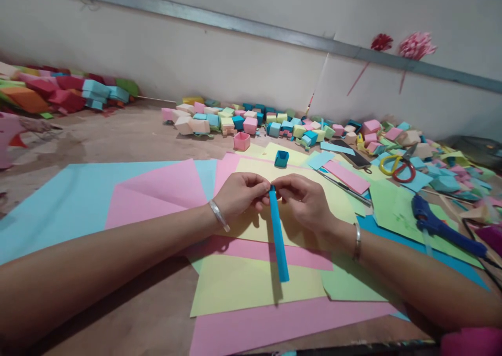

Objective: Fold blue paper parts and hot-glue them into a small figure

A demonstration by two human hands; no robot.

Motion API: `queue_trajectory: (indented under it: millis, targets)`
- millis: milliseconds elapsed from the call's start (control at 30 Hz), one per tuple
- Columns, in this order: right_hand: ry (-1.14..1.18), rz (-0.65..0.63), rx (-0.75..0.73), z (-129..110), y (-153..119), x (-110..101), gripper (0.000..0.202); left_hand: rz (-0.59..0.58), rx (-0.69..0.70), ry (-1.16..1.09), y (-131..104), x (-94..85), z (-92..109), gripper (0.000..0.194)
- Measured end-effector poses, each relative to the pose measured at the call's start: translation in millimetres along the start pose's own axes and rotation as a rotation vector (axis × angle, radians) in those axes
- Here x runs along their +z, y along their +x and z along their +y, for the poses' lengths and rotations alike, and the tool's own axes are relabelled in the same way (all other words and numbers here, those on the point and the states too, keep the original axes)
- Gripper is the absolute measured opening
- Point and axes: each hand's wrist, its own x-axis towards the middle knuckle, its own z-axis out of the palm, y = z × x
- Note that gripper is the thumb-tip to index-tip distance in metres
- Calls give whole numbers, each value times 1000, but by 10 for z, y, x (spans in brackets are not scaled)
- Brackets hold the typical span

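both the left hand (240, 193) and the right hand (308, 202) are closed by their fingertips on the far end of one blue paper strip (279, 241), so the grip is a fine pinch from two sides. this strip is between the hands, at the middle of the view, and its long free part comes toward the person, above the paper sheets (231, 288), on which it throws a thin shadow. the pinched end looks darker, but the fingers cover it in part, and i cannot tell how exactly it is folded. on each wrist sits a silvery bracelet (218, 215). the sheets are yellow, pink, green and light blue, and they overlap each other on a brown table (137, 131). just beyond the hands stand a small teal box (281, 158) and, farther to the left, a pink box (242, 141), both open. to the right of them lies a dark phone (358, 161) with a light blue piece (337, 148) across it, and near it are scissors (403, 160) with yellow and red loops. a blue glue gun (447, 230) rests near the right forearm. along the white wall (157, 47) many coloured paper shapes (250, 125) are heaped, and higher, at the metal rail (251, 24), are a red flower (381, 42) and a pink flower (418, 46).
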Motion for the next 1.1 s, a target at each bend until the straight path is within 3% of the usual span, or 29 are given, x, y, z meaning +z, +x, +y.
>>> queue_trajectory:
  millis: [100, 267, 400, 667, 1100]
  targets:
    - [-185, -18, -178, 15, -8, -18, 16, 38, 6, -3, 11, -12, -3, 19]
    - [-287, -48, -251, 39, 4, -38, 17, 62, 20, -15, 0, 4, -16, 21]
    - [-263, -60, -204, 28, 15, -34, 13, 58, 34, -38, -9, 26, -22, 21]
    - [-22, 93, 66, -16, -25, 72, 7, 65, 123, 46, -15, 40, 57, 18]
    - [154, 81, 81, 4, -23, 75, 12, 51, 126, 10, -26, 26, 67, 21]
